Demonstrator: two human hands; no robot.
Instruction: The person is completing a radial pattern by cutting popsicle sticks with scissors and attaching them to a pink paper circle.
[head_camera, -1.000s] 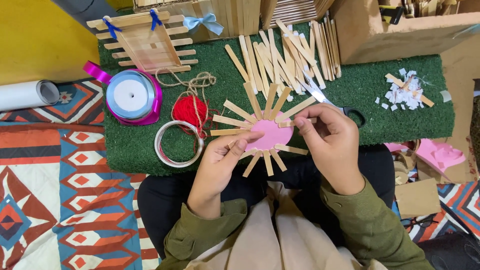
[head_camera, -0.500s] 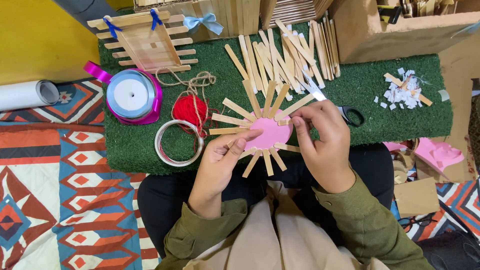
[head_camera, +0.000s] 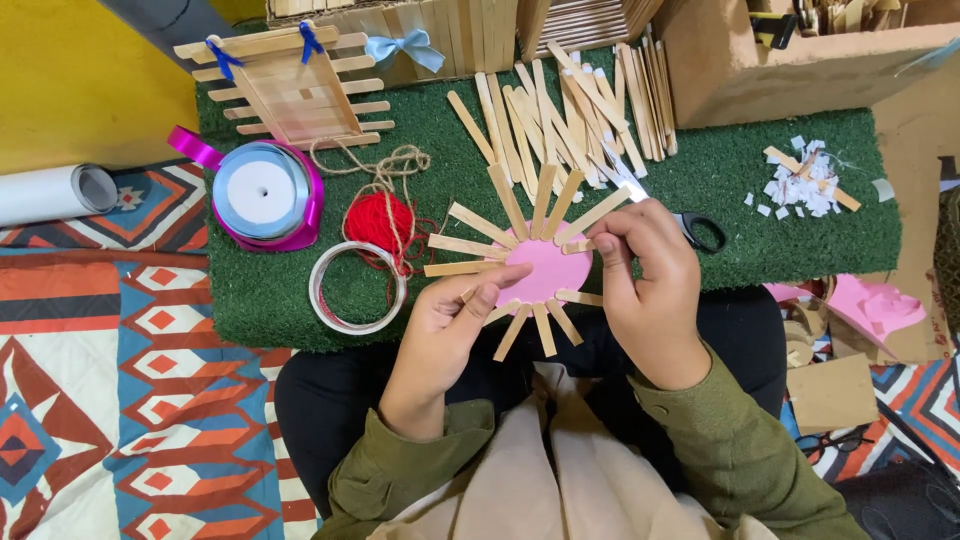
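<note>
A pink paper disc with several wooden craft sticks glued around it like sun rays is held over my lap at the front edge of a green turf mat. My left hand supports its lower left side, thumb lying across the pink face. My right hand grips its right edge and pinches a short stick against the disc.
A pile of loose craft sticks lies behind the disc. Black-handled scissors sit beside my right hand. Red yarn, twine, a clear tape ring, a ribbon spool, a stick frame, white paper scraps and cardboard boxes surround them.
The disc has turned slightly in my hands. My right fingers have shifted along its right edge and now press a short stick there. My left thumb has slid onto the pink face.
</note>
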